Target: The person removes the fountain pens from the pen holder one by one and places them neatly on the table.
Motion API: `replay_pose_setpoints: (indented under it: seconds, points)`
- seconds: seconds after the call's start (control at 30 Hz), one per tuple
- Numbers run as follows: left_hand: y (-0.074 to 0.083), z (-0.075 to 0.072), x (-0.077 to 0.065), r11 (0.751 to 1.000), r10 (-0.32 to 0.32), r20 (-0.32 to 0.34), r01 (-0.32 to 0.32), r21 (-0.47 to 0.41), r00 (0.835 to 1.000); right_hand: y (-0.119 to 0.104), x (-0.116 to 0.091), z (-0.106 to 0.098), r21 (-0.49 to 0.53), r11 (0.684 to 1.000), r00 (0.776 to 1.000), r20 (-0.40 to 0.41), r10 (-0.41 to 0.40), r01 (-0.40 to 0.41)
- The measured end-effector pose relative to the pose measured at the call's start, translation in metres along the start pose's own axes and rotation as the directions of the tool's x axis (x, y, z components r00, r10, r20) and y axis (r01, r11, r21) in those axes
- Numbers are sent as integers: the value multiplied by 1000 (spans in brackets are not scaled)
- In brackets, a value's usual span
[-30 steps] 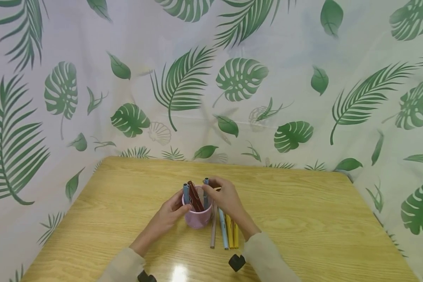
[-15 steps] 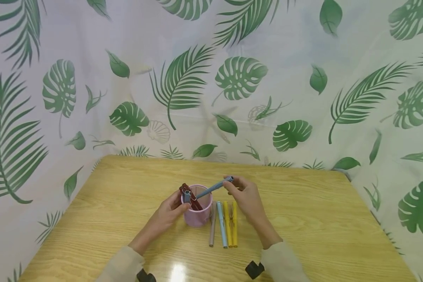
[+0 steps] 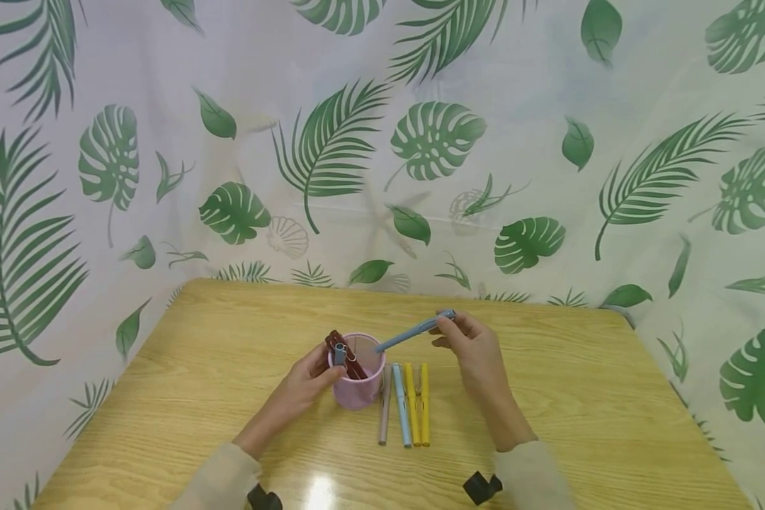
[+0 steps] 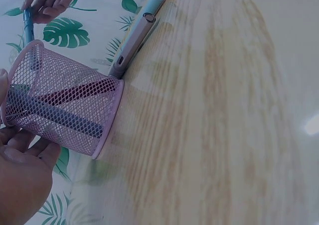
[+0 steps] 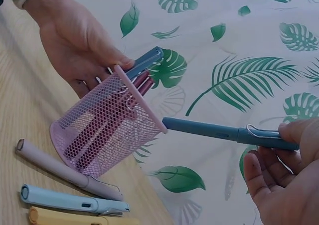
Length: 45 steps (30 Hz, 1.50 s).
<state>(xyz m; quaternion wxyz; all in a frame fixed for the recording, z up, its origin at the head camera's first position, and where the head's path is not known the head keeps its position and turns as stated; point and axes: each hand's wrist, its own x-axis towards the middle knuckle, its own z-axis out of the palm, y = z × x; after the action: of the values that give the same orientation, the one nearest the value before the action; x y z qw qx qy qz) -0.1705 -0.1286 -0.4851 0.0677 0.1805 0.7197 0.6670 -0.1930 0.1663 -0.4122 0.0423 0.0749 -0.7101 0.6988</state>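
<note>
A pink mesh pen holder (image 3: 357, 398) stands on the table, and my left hand (image 3: 298, 398) grips its left side, thumb at the rim. Dark red pens (image 5: 102, 130) and one blue pen (image 5: 145, 61) lean inside it. Between thumb and fingers, my right hand (image 3: 482, 360) pinches another blue pen (image 3: 413, 333) near its capped end. This pen slants down to the left, its lower end close to the holder's right rim, outside the mesh in the right wrist view.
Right of the holder lie a greyish pen (image 3: 384, 418), a light blue pen (image 3: 402, 414) and two yellow pens (image 3: 425, 411), side by side on the wooden table (image 3: 580, 397). Leaf-patterned cloth (image 3: 357, 177) hangs behind the table.
My right hand has drawn the blue pen up out of the holder and moved right with it. Inside, the pens have shifted left. My left hand keeps its hold on the holder.
</note>
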Motion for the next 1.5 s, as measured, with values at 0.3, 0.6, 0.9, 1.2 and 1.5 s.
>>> replay_pose_setpoints:
  seconds: [0.3, 0.6, 0.9, 1.2, 1.5]
  points:
    - [-2, 0, 1, 1000, 14, -4, -14, 10, 1000, -6, -1, -18, 169, 986, 998, -56, 1, 9]
    - [-5, -1, 1, 1000, 3, -6, -4, -5, 1000, -10, -5, -38, 198, 980, 996, -91, 13, 5]
    - [-4, 0, 1, 1000, 14, -1, -14, -16, 1000, -13, -11, -55, 195, 981, 996, -91, 19, -1]
    - [-4, 0, 2, 1000, 14, 0, -14, -17, 1000, -9, -17, -71, 176, 984, 995, -87, 43, -28]
    - [-2, 0, 0, 1000, 11, -1, -11, -2, 1000, -9, -21, -86, 201, 980, 997, -75, 29, -13]
